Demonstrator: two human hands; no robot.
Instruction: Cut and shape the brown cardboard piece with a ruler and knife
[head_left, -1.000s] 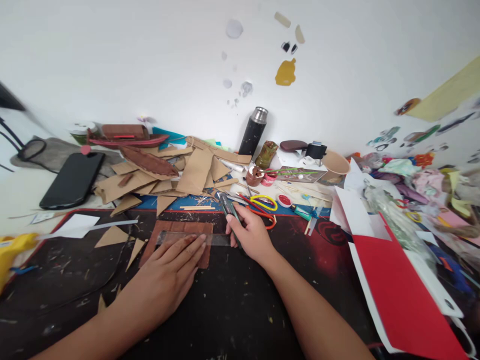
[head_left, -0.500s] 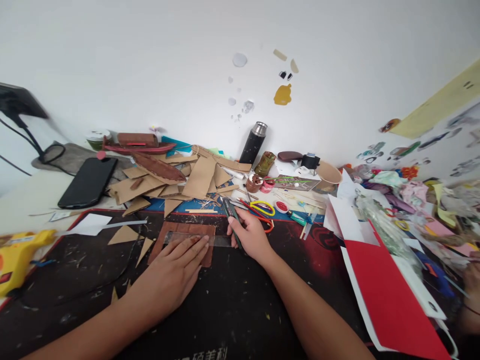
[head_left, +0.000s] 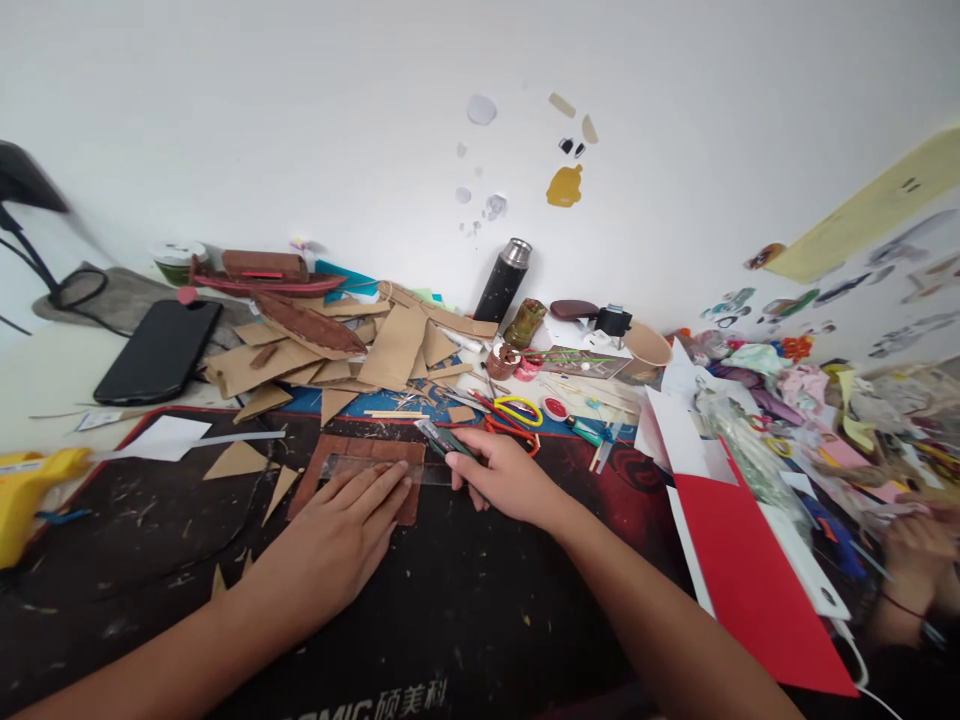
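Note:
My left hand (head_left: 346,530) lies flat, fingers stretched out, pressing a clear ruler (head_left: 330,466) down onto a brown-painted cardboard piece (head_left: 311,485). Just right of that piece, my right hand (head_left: 499,472) is closed around a dark utility knife (head_left: 445,438). The knife's blade points up and left, near the upper right corner of the brown cardboard and apart from it. The ruler's right end reaches toward my right fingers; whether they touch it I cannot tell.
Cardboard scraps (head_left: 397,345) and a red boat model (head_left: 270,280) lie behind. A black flask (head_left: 504,280), yellow-handled scissors (head_left: 519,410) and red paper (head_left: 757,570) are to the right. At left are a phone (head_left: 159,350) and a yellow glue gun (head_left: 30,490). Another person's hand (head_left: 919,545) shows far right.
My right hand has turned the knife, its blade tip swinging left and down toward the cardboard. My left hand stays flat on the ruler. The camera view has shifted slightly.

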